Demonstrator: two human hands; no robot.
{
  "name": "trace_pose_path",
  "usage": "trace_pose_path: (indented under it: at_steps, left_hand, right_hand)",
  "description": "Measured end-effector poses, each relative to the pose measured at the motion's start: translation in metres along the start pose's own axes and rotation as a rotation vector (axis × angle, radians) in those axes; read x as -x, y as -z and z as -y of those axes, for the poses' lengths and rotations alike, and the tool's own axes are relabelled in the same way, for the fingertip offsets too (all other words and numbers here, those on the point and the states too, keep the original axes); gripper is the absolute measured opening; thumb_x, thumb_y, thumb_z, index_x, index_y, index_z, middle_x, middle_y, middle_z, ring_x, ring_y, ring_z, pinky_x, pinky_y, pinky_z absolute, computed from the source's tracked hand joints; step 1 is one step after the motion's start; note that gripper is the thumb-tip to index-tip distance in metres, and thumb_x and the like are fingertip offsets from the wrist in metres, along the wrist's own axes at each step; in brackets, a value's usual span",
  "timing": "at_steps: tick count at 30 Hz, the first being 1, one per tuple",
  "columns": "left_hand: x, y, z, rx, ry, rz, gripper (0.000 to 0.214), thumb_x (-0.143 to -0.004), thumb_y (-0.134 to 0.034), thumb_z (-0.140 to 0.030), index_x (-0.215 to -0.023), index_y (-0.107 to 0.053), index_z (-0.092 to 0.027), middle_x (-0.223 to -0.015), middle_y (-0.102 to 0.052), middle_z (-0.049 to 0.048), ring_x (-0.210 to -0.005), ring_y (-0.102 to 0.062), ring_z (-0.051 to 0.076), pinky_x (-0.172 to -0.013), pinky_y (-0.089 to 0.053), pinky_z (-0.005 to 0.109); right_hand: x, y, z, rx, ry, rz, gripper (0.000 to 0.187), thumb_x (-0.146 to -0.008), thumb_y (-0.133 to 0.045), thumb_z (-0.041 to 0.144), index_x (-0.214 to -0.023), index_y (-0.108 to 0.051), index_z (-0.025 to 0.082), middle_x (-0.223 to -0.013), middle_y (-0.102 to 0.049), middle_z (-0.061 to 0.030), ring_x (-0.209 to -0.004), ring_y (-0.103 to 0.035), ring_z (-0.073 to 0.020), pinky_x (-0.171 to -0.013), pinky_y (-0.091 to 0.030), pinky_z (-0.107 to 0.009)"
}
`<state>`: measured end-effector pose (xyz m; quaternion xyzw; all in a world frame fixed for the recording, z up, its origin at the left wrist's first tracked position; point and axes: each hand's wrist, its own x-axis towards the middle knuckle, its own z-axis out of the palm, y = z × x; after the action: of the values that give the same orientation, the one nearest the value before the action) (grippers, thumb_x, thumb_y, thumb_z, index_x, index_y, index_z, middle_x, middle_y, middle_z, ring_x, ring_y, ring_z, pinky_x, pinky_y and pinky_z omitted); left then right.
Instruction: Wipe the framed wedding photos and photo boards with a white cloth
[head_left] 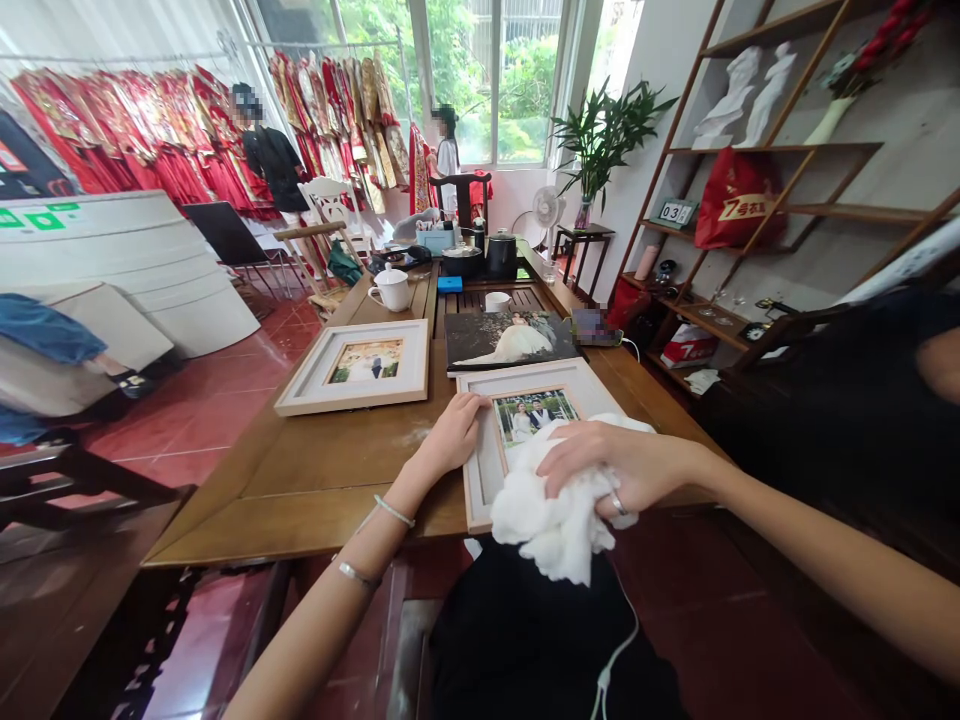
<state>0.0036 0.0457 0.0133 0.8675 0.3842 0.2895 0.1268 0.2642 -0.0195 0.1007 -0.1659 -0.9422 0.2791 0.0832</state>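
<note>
A pale wooden picture frame (478, 500) with a photo of a couple lies on the table's near edge, right in front of me. My left hand (454, 432) is closed over its left side, fingertips on the rim near the far corner. Bunched in my right hand (600, 465) is a white cloth (551, 525), pressed on the frame's near right part. The cloth hides that part of the frame and the photo's lower right. Another picture frame (300, 392) lies face up to the left. A dark photo panel (469, 345) with a white bridal dress touches the far side.
The wooden table (315, 470) also bears a lidded white cup (391, 290), a small white cup (497, 301), a blue box (450, 284), a black kettle (501, 255) and a phone (596, 326) with a cable. A shelf (772, 148) stands right. Two people are near the clothes racks.
</note>
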Motion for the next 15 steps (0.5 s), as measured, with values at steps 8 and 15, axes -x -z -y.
trace_pose_path:
  at_steps: [8,15]
  left_hand:
    - [-0.001,0.005,-0.004,-0.001,-0.016,0.044,0.042,-0.076,-0.035,0.003,-0.107,-0.056,-0.016,-0.115,-0.061,0.0112,-0.116,-0.051,0.024,-0.106,-0.041,0.045]
    - [-0.001,0.002,0.0,-0.001,-0.04,0.029,0.04,-0.077,-0.035,0.002,-0.106,-0.056,-0.016,-0.116,-0.061,0.0117,-0.116,-0.051,0.023,-0.105,-0.042,0.045]
  right_hand:
    - [0.003,0.003,-0.026,0.346,-0.266,-0.102,0.043,-0.069,-0.065,0.016,-0.111,-0.067,0.025,-0.117,-0.068,-0.0049,-0.108,-0.057,-0.0281,-0.095,-0.039,-0.045]
    - [-0.031,0.011,-0.086,0.652,-0.635,-0.428,0.044,-0.076,-0.062,0.027,-0.12,-0.063,0.021,-0.124,-0.065,-0.0086,-0.106,-0.057,-0.0309,-0.09,-0.04,-0.043]
